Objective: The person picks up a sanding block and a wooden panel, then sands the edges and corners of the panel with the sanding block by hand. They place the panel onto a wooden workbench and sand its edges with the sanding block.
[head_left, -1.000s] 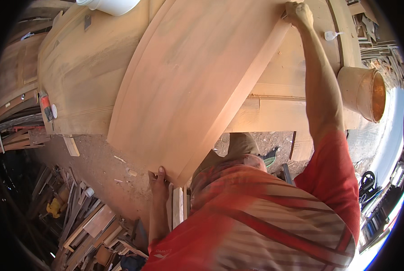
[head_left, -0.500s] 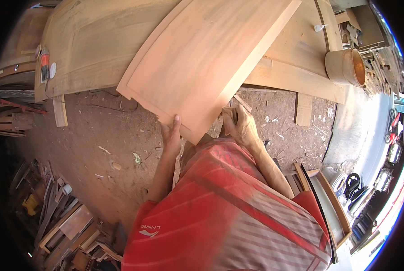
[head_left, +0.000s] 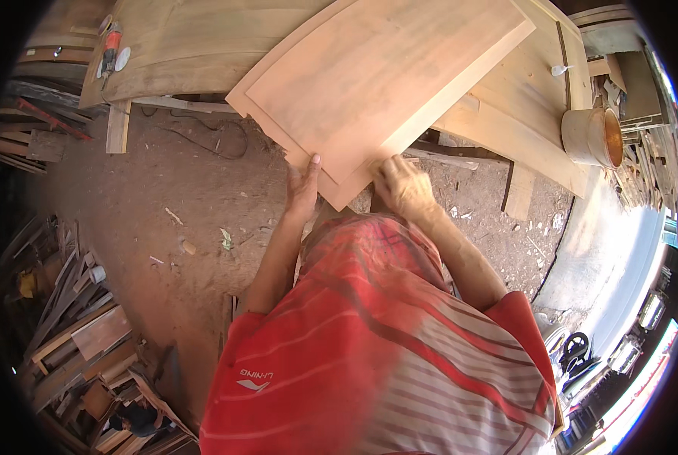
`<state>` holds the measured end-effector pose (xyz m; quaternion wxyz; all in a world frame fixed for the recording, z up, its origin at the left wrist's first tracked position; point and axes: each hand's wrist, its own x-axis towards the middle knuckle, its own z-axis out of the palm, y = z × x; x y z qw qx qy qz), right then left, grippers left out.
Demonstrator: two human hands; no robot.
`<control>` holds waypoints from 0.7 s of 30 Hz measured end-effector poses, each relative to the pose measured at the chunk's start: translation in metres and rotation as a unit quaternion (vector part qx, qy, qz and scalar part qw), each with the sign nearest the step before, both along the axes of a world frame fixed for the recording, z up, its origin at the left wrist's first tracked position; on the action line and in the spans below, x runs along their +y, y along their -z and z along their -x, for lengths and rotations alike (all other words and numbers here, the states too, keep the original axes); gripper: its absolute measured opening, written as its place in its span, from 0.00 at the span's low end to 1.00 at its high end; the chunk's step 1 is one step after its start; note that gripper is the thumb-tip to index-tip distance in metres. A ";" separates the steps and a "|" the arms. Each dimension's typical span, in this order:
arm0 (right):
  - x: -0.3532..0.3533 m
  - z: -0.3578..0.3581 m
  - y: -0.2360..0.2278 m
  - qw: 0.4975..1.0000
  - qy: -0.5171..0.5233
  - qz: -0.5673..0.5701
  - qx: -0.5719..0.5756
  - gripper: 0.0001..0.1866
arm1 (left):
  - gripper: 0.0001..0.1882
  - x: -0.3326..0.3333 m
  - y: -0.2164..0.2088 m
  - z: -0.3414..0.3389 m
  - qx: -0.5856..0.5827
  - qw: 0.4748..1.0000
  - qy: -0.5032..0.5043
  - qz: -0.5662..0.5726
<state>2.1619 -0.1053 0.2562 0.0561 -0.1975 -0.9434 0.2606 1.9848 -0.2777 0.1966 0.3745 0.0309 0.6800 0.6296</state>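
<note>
A wide wooden panel point(head_left: 384, 83) with a raised middle and a stepped border slants away from me, its near corner close to my waist. My left hand point(head_left: 302, 189) grips the lower left edge, thumb on top and the other fingers hidden underneath. At the near right edge, my right hand point(head_left: 405, 188) is closed, its curled fingertips against the border. Whatever those fingers hold is hidden and slightly blurred. The panel's far part rests over large wooden boards point(head_left: 179, 49).
An orange-red power tool point(head_left: 111, 44) lies at the far left, and a cord point(head_left: 236, 148) trails over the dirt ground. To the right stand a round bucket point(head_left: 582, 136) and a small white bottle point(head_left: 558, 70). Scrap wood point(head_left: 100, 334) is piled at lower left.
My right hand has turned, its fingers now lying against the panel's border; a brownish piece seen in its pinch before is hidden. The view has shifted, and my left hand keeps its grip.
</note>
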 end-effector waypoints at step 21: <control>0.137 -0.056 0.001 0.823 0.398 0.326 0.239 0.17 | 0.37 0.008 -0.025 -0.028 -0.023 0.993 -0.106 0.050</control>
